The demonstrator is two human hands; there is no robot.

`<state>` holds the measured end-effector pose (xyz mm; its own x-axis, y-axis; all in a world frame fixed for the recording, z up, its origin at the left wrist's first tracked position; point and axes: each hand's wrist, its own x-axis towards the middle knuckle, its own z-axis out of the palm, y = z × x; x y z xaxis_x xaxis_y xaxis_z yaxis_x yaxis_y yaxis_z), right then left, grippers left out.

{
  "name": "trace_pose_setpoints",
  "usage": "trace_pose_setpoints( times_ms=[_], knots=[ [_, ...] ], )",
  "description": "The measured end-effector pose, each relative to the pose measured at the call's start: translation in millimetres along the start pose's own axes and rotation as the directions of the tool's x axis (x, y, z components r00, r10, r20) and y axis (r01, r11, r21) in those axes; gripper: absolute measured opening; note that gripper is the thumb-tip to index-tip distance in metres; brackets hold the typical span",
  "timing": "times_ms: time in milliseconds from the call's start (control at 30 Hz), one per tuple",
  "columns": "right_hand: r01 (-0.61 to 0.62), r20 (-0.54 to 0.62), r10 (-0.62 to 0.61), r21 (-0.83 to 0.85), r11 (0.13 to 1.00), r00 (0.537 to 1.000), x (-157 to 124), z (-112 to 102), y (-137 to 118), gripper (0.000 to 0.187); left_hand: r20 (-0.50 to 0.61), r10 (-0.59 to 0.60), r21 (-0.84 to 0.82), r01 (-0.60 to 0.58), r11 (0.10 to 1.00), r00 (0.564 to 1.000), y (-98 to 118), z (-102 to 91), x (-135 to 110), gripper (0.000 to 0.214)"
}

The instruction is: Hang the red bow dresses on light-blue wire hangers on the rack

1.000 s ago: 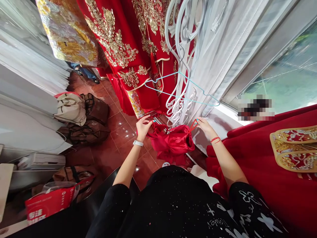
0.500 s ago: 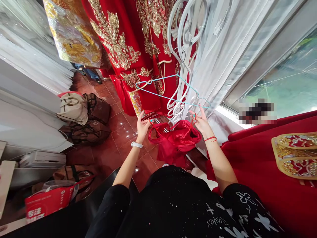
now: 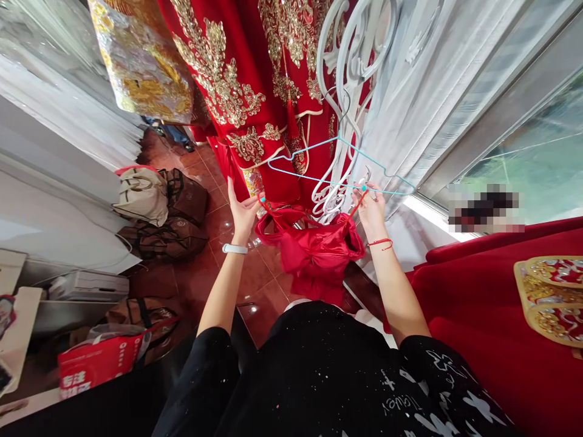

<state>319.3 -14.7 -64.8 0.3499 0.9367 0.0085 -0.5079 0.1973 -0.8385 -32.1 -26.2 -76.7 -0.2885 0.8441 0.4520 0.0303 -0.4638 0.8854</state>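
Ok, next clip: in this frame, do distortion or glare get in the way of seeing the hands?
Head view: wide-angle distortion tilts the scene and bends the white curtain. Head view: the window is bright, with glare along its lower edge, and a pixelated patch covers part of it. Head view: the left hand and right hand remain sharp and unobstructed by glare.

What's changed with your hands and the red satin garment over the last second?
The left hand and right hand have both risen toward the pale blue wire hanger, each pinching a strap of the red satin garment. The garment has lifted with them and hangs beneath. The hanger stays on the white scrollwork rack, and the gold-embroidered red gown looks unchanged.
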Motion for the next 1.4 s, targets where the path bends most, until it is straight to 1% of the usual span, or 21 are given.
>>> trace_pose_setpoints(
  times_ms=[67,167,367,500,567,633,700,767,800,833,900,933,967,1000,1067,1133,1200,1300,1400],
  knots=[
    [0.011,0.012,-0.011,-0.019,1.0,1.0,-1,-4,-5,0.023,0.016,0.024,-0.021,-0.024,0.999,1.0,-3,1.8,14,0.142],
    [0.014,0.044,-0.013,-0.023,1.0,0.999,-3,-9,-13,0.022,0.059,0.022,-0.043,-0.02,0.999,0.998,-3,8.3,32,0.14],
    [0.018,0.027,-0.017,-0.038,0.999,0.999,-6,-14,-28,0.021,0.171,0.008,-0.062,0.002,0.998,0.985,15,16.8,51,0.123],
    [-0.009,0.018,0.01,-0.085,0.996,1.0,-5,-14,-37,0.023,0.276,-0.012,-0.055,0.028,0.998,0.961,25,22.3,62,0.11],
    [-0.018,0.018,0.02,-0.119,0.993,1.0,-5,-14,-40,0.024,0.31,-0.033,-0.048,0.05,0.998,0.95,29,30.9,70,0.105],
    [-0.031,0.032,0.036,-0.16,0.987,0.999,-5,-14,-42,0.026,0.319,-0.058,-0.041,0.075,0.996,0.946,34,43.6,76,0.1],
    [-0.049,0.042,0.058,-0.201,0.978,0.997,-5,-14,-44,0.027,0.318,-0.086,-0.034,0.102,0.994,0.944,41,57.6,78,0.089],
    [-0.063,0.045,0.075,-0.233,0.971,0.996,-5,-15,-44,0.028,0.339,-0.104,0.002,0.11,0.994,0.935,48,69.0,75,0.074],
    [-0.065,0.045,0.079,-0.247,0.967,0.996,-4,-15,-43,0.028,0.373,-0.102,0.046,0.091,0.995,0.922,51,72.6,72,0.067],
    [-0.064,0.049,0.079,-0.263,0.963,0.996,-3,-16,-43,0.028,0.426,-0.093,0.109,0.051,0.993,0.9,54,74.8,68,0.061],
    [-0.048,0.061,0.069,-0.299,0.953,0.996,0,-19,-42,0.027,0.549,-0.075,0.263,-0.087,0.961,0.832,60,75.6,59,0.048],
    [-0.037,0.069,0.062,-0.319,0.947,0.996,2,-21,-41,0.027,0.598,-0.069,0.331,-0.167,0.929,0.798,61,74.9,56,0.042],
    [-0.026,0.077,0.055,-0.338,0.941,0.996,4,-23,-40,0.027,0.627,-0.062,0.383,-0.237,0.893,0.777,62,74.1,53,0.036],
    [-0.014,0.082,0.046,-0.351,0.936,0.996,6,-25,-40,0.028,0.636,-0.05,0.418,-0.291,0.861,0.77,62,73.4,51,0.03],
    [0.011,0.083,0.021,-0.356,0.934,0.996,9,-29,-39,0.033,0.623,-0.011,0.45,-0.346,0.823,0.782,60,73.3,49,0.024],
    [0.047,0.064,-0.026,-0.354,0.934,0.998,12,-35,-39,0.041,0.605,0.019,0.452,-0.363,0.815,0.796,55,74.3,49,0.023],
    [0.09,0.019,-0.09,-0.364,0.927,0.996,13,-44,-42,0.049,0.597,0.032,0.443,-0.363,0.819,0.802,49,75.3,51,0.022],
    [0.149,-0.067,-0.187,-0.379,0.913,0.98,12,-65,-56,0.054,0.595,0.029,0.433,-0.351,0.83,0.803,46,74.2,55,0.022],
    [0.202,-0.12,-0.266,-0.387,0.9,0.956,10,-88,-80,0.065,0.608,0.022,0.424,-0.348,0.836,0.793,49,70.3,58,0.023]
  ],
)
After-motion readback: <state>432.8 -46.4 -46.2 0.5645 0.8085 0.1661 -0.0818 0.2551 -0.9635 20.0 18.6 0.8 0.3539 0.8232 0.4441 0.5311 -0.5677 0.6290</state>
